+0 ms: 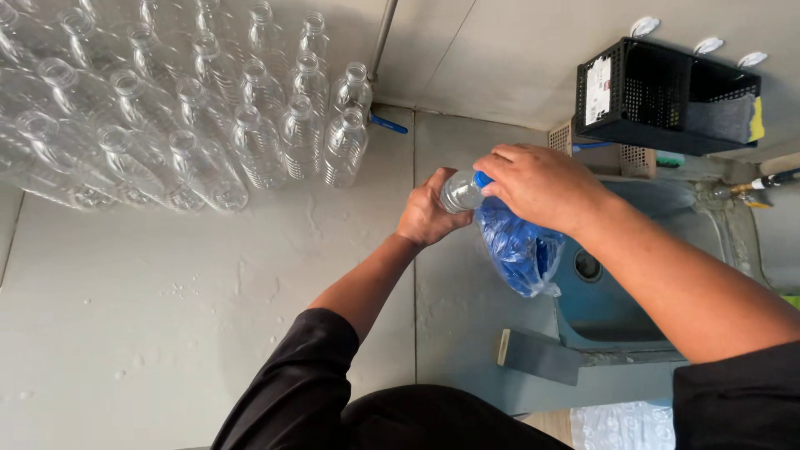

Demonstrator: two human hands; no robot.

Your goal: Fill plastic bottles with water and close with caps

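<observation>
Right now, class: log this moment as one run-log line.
left hand: holds clear bottle | right hand: on blue cap | blue bag under

Single head-worn view, looking steeply down from above the person's chest onto a grey bench point(167, 333). Both hands sit close, near frame centre. The far wall runs along the top edge, a sink point(667, 242) lies at right, and the person's dark sleeves fill the lower edge.
</observation>
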